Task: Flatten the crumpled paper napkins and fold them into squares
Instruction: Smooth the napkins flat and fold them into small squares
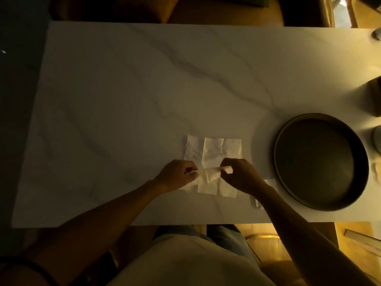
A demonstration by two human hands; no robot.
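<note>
The pale, marble-veined worktop (127, 96) fills most of the view, dim under warm light. Toward its right side sits a wide, dark round tray (320, 162) with a raised rim, nothing in it that I can make out.

Just left of the tray, near the front edge of the worktop, a white paper napkin (212, 149) lies opened out flat, its creases dividing it into square panels. The far panels are fully visible; the near ones are partly covered by the two hands. Another small piece of white paper (256, 202) peeks out from under the right forearm, between the napkin and the tray; too little of it shows to tell whether it is folded.

The left hand (177, 175) rests on the napkin's left side, fingers curled in, thumb and fingertips pressed together at the paper's edge. It looks like a closed pinch on the napkin, though the shadow hides the exact contact.

The right hand (239, 174) has its grip closed tight: thumb and forefinger pinch a lifted flap of the napkin (213, 175), which stands up off the sheet as a small pointed triangle between the two hands. The remaining fingers are tucked down behind it.
</note>
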